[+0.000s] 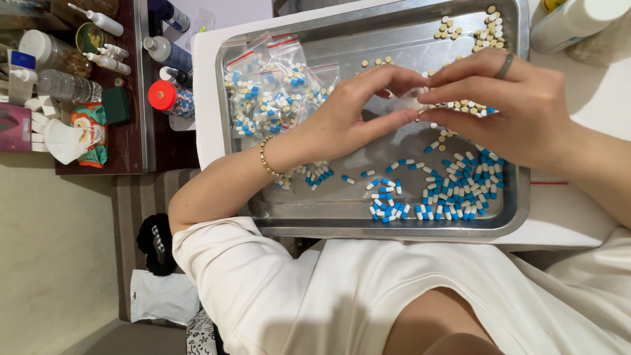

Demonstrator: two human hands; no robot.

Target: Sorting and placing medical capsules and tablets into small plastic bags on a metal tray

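A steel tray (368,227) lies on a white table. In it are a heap of blue-and-white capsules (453,190), small beige tablets (483,33), and several filled clear zip bags (276,92) with red strips. My left hand (355,115), with a bead bracelet at the wrist, and my right hand (519,108), with a ring, meet over the tray's middle. Both pinch a small clear bag (413,102) between thumb and fingers. The fingers hide most of the bag, and its contents cannot be made out.
A white bottle (572,23) stands at the table's far right corner. On the left, a dark side table (128,141) holds spray bottles, a red-capped jar (169,98), a face mask and packets. My lap in white clothing is below the tray.
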